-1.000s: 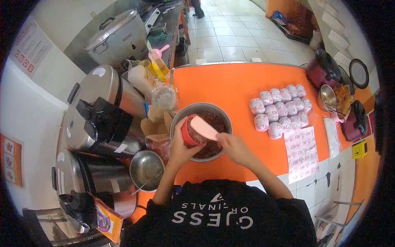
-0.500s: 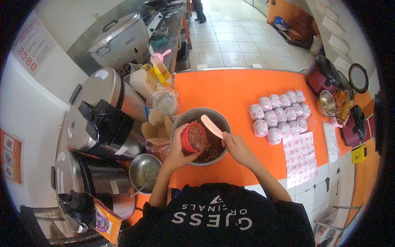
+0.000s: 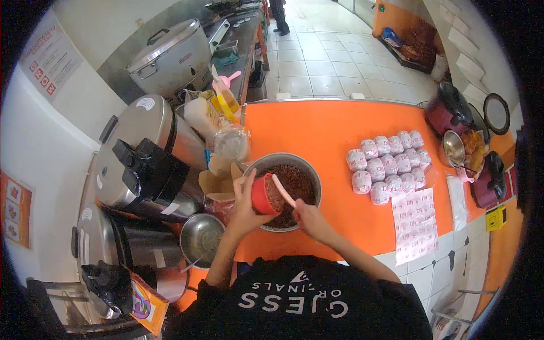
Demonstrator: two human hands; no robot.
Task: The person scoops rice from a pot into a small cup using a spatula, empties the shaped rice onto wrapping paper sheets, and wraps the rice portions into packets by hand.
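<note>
The left hand (image 3: 245, 207) is hiding part of the red cup (image 3: 259, 197), the right hand (image 3: 310, 220) is covering one end of the pink paddle (image 3: 283, 190), and the upper edge is cropping a distant person (image 3: 278, 17).

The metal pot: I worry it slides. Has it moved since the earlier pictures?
No: against the far edge of the orange table, the metal pot sits in about the same place.

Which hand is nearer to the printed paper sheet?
Right. The right hand grips the pink paddle at the near-right rim of the metal pot, left of the printed paper sheet; the left hand holds the red cup, farther left.
</note>
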